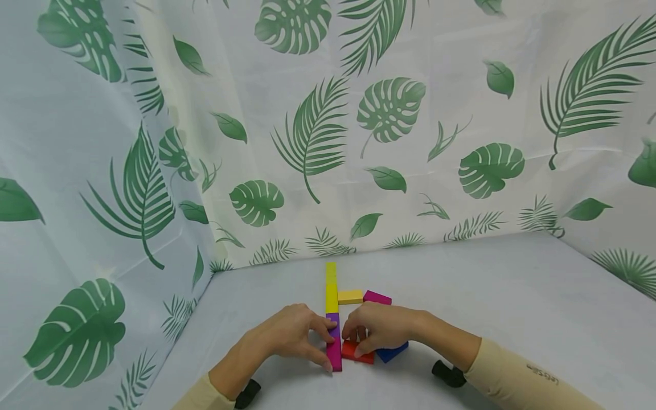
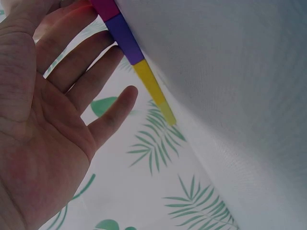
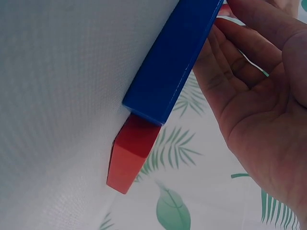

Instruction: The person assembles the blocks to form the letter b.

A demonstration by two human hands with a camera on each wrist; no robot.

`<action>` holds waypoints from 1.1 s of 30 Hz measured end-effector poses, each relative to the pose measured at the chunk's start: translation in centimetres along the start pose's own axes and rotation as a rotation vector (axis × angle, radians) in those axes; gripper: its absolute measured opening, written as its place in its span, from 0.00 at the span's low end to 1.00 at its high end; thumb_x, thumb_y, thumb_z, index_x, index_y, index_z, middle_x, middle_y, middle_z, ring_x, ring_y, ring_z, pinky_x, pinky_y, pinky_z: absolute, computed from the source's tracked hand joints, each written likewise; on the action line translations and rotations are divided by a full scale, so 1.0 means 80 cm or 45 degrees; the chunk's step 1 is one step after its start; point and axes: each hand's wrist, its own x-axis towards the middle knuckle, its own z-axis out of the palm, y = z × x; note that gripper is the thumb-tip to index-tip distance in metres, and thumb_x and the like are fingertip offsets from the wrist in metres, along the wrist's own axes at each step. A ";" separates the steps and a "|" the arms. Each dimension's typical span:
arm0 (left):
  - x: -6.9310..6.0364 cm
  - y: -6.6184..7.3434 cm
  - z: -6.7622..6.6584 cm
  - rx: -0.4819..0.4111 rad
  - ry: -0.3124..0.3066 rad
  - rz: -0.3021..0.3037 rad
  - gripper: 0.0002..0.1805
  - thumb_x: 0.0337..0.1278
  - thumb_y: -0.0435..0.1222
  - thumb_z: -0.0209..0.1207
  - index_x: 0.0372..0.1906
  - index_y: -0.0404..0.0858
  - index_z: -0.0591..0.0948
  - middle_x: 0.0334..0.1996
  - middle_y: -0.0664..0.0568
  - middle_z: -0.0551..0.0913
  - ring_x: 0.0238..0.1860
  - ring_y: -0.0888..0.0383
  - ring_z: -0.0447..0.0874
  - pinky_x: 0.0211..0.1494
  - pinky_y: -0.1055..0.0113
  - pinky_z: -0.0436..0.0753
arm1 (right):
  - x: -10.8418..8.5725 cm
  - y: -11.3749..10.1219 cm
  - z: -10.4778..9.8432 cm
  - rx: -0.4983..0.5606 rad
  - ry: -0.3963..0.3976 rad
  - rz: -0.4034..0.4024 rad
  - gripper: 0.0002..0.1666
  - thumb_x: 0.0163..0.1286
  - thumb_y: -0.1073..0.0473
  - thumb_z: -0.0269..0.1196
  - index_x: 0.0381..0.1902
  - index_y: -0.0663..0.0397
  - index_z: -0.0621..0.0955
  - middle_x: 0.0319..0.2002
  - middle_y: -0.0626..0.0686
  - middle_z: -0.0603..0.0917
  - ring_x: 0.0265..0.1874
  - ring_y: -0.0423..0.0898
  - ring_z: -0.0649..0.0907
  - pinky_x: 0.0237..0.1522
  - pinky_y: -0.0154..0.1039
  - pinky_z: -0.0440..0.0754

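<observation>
A straight row of blocks runs away from the person: a magenta block (image 1: 335, 357) nearest, then purple (image 1: 333, 320), yellow (image 1: 332, 299) and light yellow (image 1: 331, 272). My left hand (image 1: 294, 336) rests along the row's left side, its fingers extended, touching the purple and magenta blocks. My right hand (image 1: 381, 327) pinches a red block (image 1: 357, 352) just right of the magenta one. Beneath that hand lies a blue block (image 1: 392, 353), large in the right wrist view (image 3: 175, 62). Beyond it there, a reddish block (image 3: 132, 153) shows.
A pale orange block (image 1: 351, 296) juts right from the yellow part of the row. Another magenta block (image 1: 377, 297) lies beyond the right hand, partly hidden. A leaf-patterned curtain (image 1: 318, 228) borders the light table (image 1: 487, 285) at the back and sides.
</observation>
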 end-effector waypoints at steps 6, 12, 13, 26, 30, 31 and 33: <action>0.000 -0.001 0.000 0.007 0.003 0.010 0.27 0.43 0.67 0.74 0.48 0.59 0.92 0.58 0.68 0.86 0.60 0.68 0.83 0.56 0.71 0.81 | -0.001 -0.001 0.000 0.001 -0.001 0.004 0.15 0.70 0.53 0.71 0.53 0.45 0.87 0.37 0.36 0.85 0.36 0.30 0.80 0.43 0.28 0.81; 0.000 -0.001 0.000 0.002 -0.002 0.005 0.27 0.44 0.67 0.74 0.48 0.60 0.92 0.58 0.68 0.86 0.60 0.68 0.83 0.56 0.71 0.81 | -0.001 -0.003 -0.001 -0.005 0.001 0.000 0.14 0.70 0.53 0.72 0.52 0.45 0.88 0.37 0.37 0.86 0.36 0.30 0.80 0.43 0.28 0.81; 0.001 -0.001 0.000 0.000 -0.004 0.001 0.27 0.44 0.67 0.74 0.48 0.60 0.92 0.58 0.69 0.86 0.60 0.68 0.83 0.56 0.71 0.81 | -0.001 -0.004 -0.001 -0.007 0.002 0.000 0.14 0.70 0.53 0.72 0.52 0.45 0.88 0.38 0.37 0.86 0.36 0.30 0.80 0.43 0.28 0.81; 0.000 -0.001 0.000 0.008 -0.005 -0.006 0.26 0.44 0.67 0.74 0.48 0.61 0.92 0.59 0.70 0.86 0.59 0.69 0.82 0.55 0.71 0.79 | -0.002 -0.003 -0.001 0.005 -0.001 -0.009 0.15 0.70 0.53 0.71 0.53 0.46 0.87 0.38 0.38 0.86 0.36 0.30 0.80 0.43 0.28 0.81; 0.000 -0.002 0.001 0.008 -0.005 -0.017 0.26 0.44 0.67 0.73 0.48 0.62 0.91 0.59 0.71 0.85 0.59 0.69 0.82 0.54 0.70 0.78 | -0.002 -0.004 -0.001 0.013 -0.001 -0.008 0.15 0.70 0.53 0.72 0.53 0.47 0.87 0.38 0.38 0.86 0.35 0.30 0.80 0.43 0.28 0.81; 0.000 -0.002 0.001 0.008 -0.004 -0.019 0.26 0.44 0.67 0.73 0.48 0.62 0.91 0.59 0.71 0.85 0.59 0.69 0.82 0.54 0.70 0.78 | -0.002 -0.003 -0.001 0.012 -0.001 -0.007 0.15 0.70 0.53 0.72 0.53 0.46 0.87 0.37 0.38 0.86 0.35 0.30 0.80 0.43 0.28 0.81; 0.000 -0.002 0.001 0.010 -0.005 -0.020 0.26 0.44 0.67 0.73 0.48 0.62 0.91 0.59 0.71 0.85 0.59 0.69 0.82 0.54 0.71 0.78 | -0.002 -0.003 0.000 0.011 -0.001 -0.005 0.15 0.70 0.53 0.71 0.53 0.46 0.87 0.37 0.37 0.86 0.35 0.30 0.80 0.43 0.28 0.81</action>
